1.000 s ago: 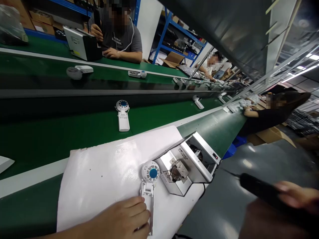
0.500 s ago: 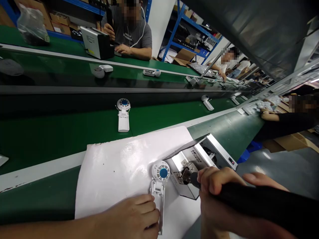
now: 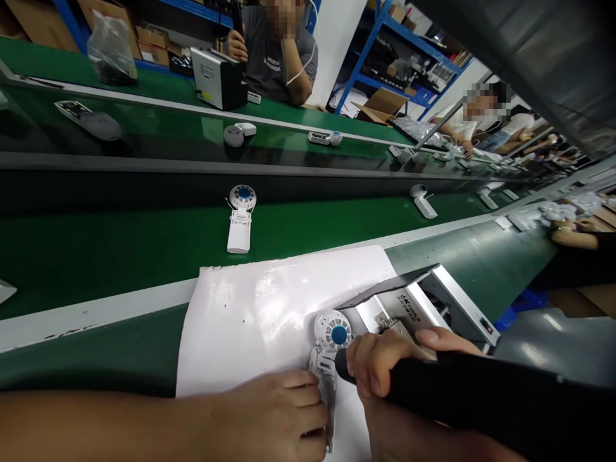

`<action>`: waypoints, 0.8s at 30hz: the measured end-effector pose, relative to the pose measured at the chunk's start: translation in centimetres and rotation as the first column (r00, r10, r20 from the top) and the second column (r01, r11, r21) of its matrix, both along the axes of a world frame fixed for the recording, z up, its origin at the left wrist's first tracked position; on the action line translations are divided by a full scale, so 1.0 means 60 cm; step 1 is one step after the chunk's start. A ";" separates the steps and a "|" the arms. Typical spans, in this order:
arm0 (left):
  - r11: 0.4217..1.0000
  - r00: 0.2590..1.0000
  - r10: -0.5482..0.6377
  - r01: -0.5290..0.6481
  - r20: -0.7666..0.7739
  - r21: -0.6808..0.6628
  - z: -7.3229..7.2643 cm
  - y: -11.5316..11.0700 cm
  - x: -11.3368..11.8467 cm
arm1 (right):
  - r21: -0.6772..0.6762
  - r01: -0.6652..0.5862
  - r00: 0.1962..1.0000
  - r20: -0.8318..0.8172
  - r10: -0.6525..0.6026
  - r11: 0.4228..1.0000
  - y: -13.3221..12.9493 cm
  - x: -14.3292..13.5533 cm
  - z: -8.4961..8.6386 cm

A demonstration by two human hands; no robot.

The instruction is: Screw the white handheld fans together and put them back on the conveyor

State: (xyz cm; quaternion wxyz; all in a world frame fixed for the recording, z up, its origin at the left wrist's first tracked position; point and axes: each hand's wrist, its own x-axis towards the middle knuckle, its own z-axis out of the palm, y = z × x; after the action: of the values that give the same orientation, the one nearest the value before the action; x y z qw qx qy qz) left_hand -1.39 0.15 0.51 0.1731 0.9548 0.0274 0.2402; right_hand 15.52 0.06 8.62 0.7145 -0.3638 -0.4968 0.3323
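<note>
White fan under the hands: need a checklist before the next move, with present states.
1. Left hand on the fan's handle: ok.
2. Black tool gripped in the right hand: ok.
3. Tool's tip seated on the fan: cannot tell, contact point unclear.
4. White fan lying on the white sheet: ok.
5. Gap between fan and K TOOLS machine: cannot tell, they sit close together.
6. Clear view of the machine's front: not ok, right hand and tool cover part of it.
</note>
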 end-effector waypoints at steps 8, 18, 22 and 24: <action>1.000 0.999 0.018 -0.018 0.045 0.017 0.003 -0.001 0.003 | -0.053 0.006 1.000 -0.014 -0.007 0.999 0.022 -0.018 -0.037; 0.996 0.998 0.053 -0.056 0.044 0.072 -0.001 -0.004 -0.001 | -0.043 -0.071 0.997 -0.026 0.070 0.997 0.028 -0.037 -0.068; 0.992 0.990 0.094 -0.102 0.100 0.071 -0.013 -0.010 0.006 | -0.021 -0.032 0.999 0.021 0.032 0.999 0.010 -0.012 -0.041; 0.993 0.992 0.089 -0.095 0.092 0.063 -0.014 -0.012 0.006 | 0.067 0.117 0.989 0.078 -0.122 0.991 -0.006 0.014 -0.013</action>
State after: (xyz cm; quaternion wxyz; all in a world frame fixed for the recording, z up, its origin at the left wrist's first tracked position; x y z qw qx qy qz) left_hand -1.01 -0.59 -0.30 0.1305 0.9462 0.0556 0.2908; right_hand 16.33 -0.32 7.87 0.7230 -0.3838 -0.5132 0.2579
